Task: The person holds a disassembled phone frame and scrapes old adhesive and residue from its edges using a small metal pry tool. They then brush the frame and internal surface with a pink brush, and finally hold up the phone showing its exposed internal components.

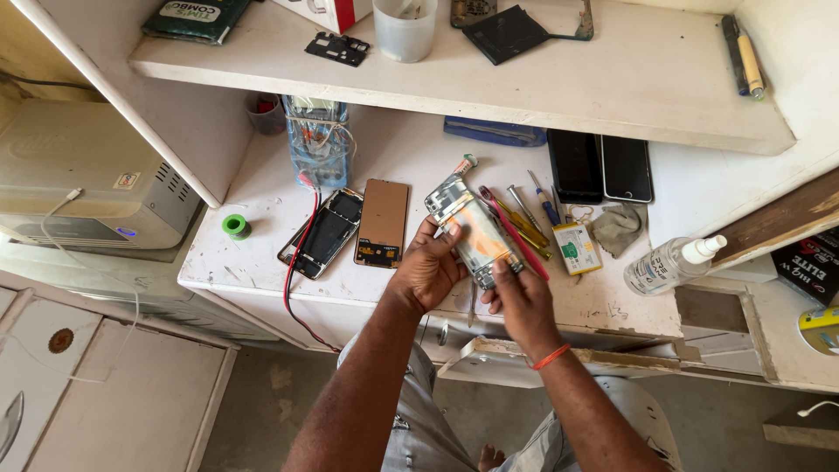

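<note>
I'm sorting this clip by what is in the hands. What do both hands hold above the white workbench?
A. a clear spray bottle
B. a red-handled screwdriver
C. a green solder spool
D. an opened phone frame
D: the left hand and right hand together grip the opened phone frame over the workbench.

At the centre of the frame the opened phone frame (473, 234) shows silver metal edges with a pale orange and white inner face. Left of it lies a copper-brown screen panel (383, 222) with a black strip at its lower end, and beside that a black glossy phone (322, 232) crossed by a red wire (299, 262). A small green solder spool (235, 226) sits at the left on the white, scuffed bench (262, 197). Right of centre are screwdrivers (524, 218) in red, yellow and blue, a white and green battery (577, 247), a grey cloth (616, 227), two black screens (599, 166), and a clear bottle (671, 262) with a white cap. An orange band (551, 357) circles the wrist at the lower centre
</note>
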The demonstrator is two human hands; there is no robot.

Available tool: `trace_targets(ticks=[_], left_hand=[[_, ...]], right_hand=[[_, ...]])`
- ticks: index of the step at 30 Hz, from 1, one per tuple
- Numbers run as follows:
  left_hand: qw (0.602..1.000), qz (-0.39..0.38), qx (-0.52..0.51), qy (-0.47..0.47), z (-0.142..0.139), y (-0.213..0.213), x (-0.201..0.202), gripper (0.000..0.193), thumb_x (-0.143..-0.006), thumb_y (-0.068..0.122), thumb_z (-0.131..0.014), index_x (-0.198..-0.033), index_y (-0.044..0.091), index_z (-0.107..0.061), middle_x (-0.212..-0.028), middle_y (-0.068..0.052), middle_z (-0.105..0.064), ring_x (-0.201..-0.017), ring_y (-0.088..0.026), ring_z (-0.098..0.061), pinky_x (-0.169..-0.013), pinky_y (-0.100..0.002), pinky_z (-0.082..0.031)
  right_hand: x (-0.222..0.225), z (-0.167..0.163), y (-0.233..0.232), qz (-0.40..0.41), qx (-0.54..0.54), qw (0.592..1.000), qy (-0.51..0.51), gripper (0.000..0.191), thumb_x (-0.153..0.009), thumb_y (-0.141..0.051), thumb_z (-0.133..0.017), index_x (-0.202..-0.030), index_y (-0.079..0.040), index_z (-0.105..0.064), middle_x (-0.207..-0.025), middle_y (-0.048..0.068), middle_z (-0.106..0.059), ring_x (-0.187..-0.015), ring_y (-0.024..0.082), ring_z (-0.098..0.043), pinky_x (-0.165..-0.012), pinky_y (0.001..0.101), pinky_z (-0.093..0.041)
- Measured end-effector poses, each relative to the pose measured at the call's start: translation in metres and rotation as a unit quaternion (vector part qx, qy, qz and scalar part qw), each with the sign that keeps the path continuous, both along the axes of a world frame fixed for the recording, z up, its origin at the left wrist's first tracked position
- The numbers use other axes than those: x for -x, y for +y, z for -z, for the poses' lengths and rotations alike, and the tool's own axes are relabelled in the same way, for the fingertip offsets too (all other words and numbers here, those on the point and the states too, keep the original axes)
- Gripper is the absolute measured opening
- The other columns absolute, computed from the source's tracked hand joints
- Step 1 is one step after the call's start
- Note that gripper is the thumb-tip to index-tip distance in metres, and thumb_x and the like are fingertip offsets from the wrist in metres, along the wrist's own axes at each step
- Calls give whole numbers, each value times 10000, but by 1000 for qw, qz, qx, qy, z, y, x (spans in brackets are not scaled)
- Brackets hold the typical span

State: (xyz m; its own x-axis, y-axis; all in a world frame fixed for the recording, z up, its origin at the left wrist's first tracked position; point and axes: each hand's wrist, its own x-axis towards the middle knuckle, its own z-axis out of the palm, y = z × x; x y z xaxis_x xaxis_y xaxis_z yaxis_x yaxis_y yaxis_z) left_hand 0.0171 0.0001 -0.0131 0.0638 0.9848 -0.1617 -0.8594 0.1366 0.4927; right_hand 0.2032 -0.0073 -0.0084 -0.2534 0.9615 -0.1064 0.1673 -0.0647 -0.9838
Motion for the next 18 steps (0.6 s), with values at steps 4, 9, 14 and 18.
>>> trace_targets(ticks=[4,9,14,18], left_hand=[[998,20,-47,-25,-3,-3,1,442,-965,88,-678,-1375,159,-529,-1271,-99,-655,-1198,-283,-650,-1009,-555,-550],[996,47,-72,-31,-5,-6,4,575,-968,-4,-610,-1506,154,-484,-1317,-144,-625,-1202,-289,-640,-1029,-552,-529],[991,63,-101,-68,-7,-9,7,644,-901,46,-585,-1526,136,-461,-1356,-159,-638,-1218,-321,-632,-1031,-545,-498],[991,67,-104,-58,-5,-8,7,641,-891,58,-599,-1511,137,-459,-1353,-151,-636,-1213,-317,-634,-1045,-533,-494]], right_hand=[[-6,-3,9,-16,43,991,123,414,-1012,-431,-563,-1074,-33,-652,-833,95,-723,-624,122,-664,-512,264,-532],[-8,-8,12,-14,77,985,155,395,-1018,-414,-572,-1130,-38,-619,-806,110,-715,-605,138,-657,-487,278,-519],[-8,-5,13,-8,74,986,147,434,-1005,-450,-586,-1092,-26,-616,-782,100,-695,-587,131,-639,-468,271,-509],[-9,-3,14,-7,70,989,132,466,-988,-481,-604,-1057,-21,-623,-755,101,-674,-560,119,-616,-439,265,-499]])
